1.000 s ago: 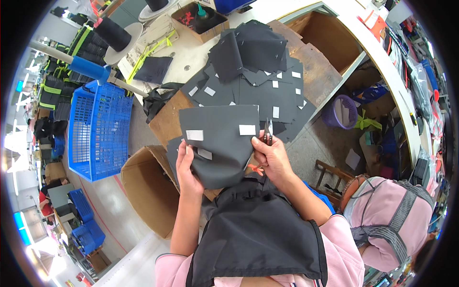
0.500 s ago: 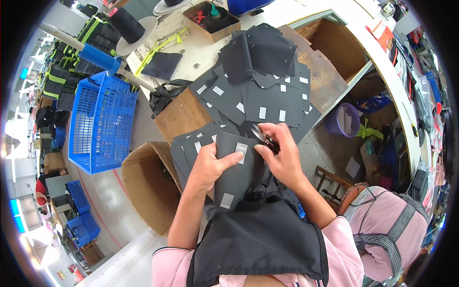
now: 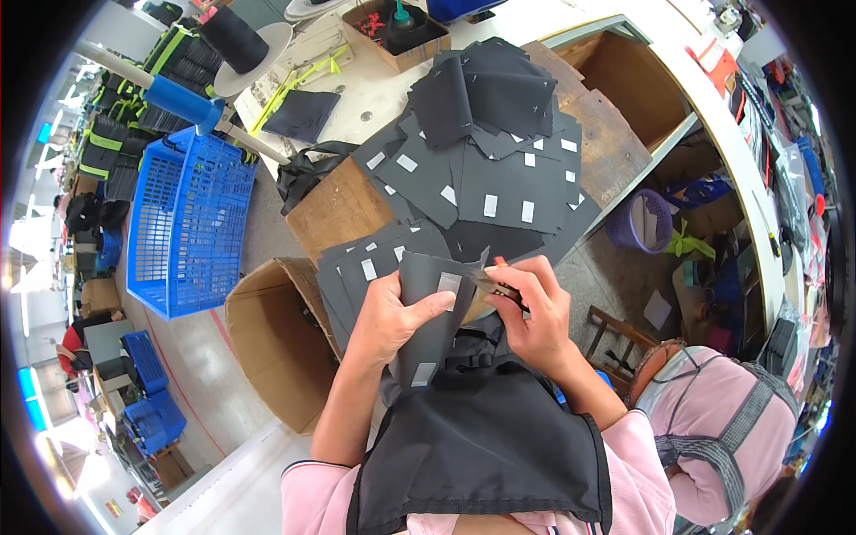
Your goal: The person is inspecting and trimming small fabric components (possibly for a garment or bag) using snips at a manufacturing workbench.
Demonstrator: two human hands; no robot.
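Observation:
My left hand (image 3: 389,319) is closed on a dark grey fabric panel (image 3: 419,341), its thumb pressed next to a whitish rectangular patch. A second patch lies near the panel's lower end. Closed around small thread snips (image 3: 505,291), my right hand (image 3: 540,314) is at the panel's upper right edge. The snips' blades point left onto that edge, where the fabric is bent up; whether they are cutting I cannot tell. Past my hands, a spread pile of similar dark panels (image 3: 499,183) with white patches covers the table. A smaller stack (image 3: 343,276) lies just left of my left hand.
An open cardboard box (image 3: 267,357) stands at my left, with a blue plastic crate (image 3: 187,227) beyond it. A thread cone (image 3: 234,43) and a small carton (image 3: 406,55) are at the back. To the right are a purple basket (image 3: 640,223) and a co-worker in pink (image 3: 713,419).
My right hand has shifted slightly down and right, and the snips now lie along the panel's upper right edge. The panel has turned and folded narrower in my left hand.

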